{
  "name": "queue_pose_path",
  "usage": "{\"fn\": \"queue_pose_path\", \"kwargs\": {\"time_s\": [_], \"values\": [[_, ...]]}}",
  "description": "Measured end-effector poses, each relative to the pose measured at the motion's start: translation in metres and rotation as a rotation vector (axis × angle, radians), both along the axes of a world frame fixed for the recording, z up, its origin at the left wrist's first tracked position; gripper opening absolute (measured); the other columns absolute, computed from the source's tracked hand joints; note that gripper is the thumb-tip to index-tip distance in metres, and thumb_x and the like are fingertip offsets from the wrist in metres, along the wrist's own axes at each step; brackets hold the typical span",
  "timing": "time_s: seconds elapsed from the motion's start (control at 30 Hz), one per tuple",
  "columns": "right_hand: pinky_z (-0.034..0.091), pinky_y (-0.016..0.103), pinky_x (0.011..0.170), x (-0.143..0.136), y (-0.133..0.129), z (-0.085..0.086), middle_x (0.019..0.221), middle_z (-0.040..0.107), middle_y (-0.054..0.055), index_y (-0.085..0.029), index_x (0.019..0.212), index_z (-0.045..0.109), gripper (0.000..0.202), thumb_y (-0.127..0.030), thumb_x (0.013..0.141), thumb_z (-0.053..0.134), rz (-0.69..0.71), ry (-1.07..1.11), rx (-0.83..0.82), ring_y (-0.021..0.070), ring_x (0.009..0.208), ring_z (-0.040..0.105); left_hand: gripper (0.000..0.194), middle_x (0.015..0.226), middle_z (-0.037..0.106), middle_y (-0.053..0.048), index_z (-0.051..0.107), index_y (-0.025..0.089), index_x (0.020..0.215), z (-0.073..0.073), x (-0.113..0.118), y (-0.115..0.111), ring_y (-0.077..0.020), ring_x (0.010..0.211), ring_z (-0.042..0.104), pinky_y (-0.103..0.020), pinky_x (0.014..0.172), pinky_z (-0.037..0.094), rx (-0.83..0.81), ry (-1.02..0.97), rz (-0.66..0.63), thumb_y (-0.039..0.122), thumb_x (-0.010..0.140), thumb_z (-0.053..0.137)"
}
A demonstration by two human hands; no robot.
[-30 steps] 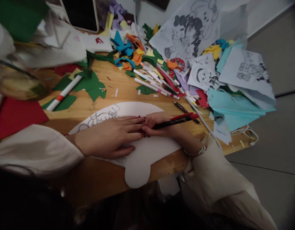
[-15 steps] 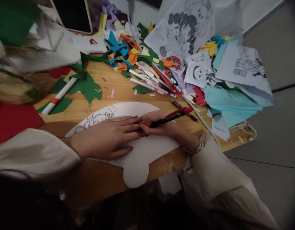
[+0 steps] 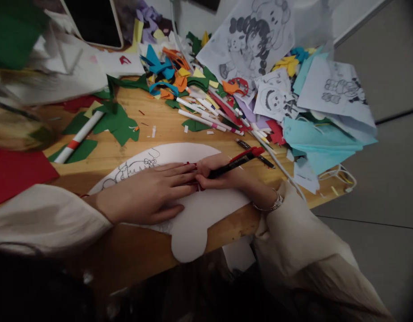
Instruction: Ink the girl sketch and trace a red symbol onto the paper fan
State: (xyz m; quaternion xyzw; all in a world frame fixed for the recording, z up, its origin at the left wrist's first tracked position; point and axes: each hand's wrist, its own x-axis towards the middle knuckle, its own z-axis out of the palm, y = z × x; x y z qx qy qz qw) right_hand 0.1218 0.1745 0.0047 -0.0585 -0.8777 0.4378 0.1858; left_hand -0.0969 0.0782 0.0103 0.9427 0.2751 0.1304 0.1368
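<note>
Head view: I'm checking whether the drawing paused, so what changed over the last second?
Little: the whole scene drifts slightly left and up, so the camera shifted. The right hand still grips the pen; the left hand stays flat on the white cutout.

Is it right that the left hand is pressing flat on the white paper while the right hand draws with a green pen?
Not quite. The head view shows the pen is black and red, not green. The left hand does lie flat on the white paper while the right hand holds the pen.
</note>
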Motion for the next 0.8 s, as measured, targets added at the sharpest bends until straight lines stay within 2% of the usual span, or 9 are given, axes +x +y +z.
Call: {"fn": "queue_pose_path", "kwargs": {"time_s": [0.5, 0.8], "values": [[0.041, 0.021, 0.064, 0.0019, -0.0004, 0.0021, 0.063, 0.049, -0.002, -0.019, 0.065, 0.040, 0.027, -0.024, 0.090, 0.051, 0.062, -0.103, 0.051, 0.0075, 0.062, 0.047, 0.042, 0.141, 0.050, -0.014, 0.053, 0.014, 0.130, -0.0007, 0.0006, 0.0000, -0.0292, 0.140, 0.035, -0.043, 0.119, 0.026, 0.014, 0.000, 0.002, 0.032, 0.092, 0.049], [0.040, 0.022, 0.061, 0.0016, 0.0004, -0.0011, 0.062, 0.048, -0.003, -0.019, 0.065, 0.043, 0.025, -0.022, 0.087, 0.054, 0.077, -0.075, 0.032, 0.0079, 0.061, 0.047, 0.044, 0.144, 0.047, -0.014, 0.052, 0.015, 0.133, -0.0011, 0.0001, 0.0000, -0.0284, 0.140, 0.034, -0.043, 0.120, 0.025, 0.017, 0.022, 0.000, 0.033, 0.093, 0.047]]}}
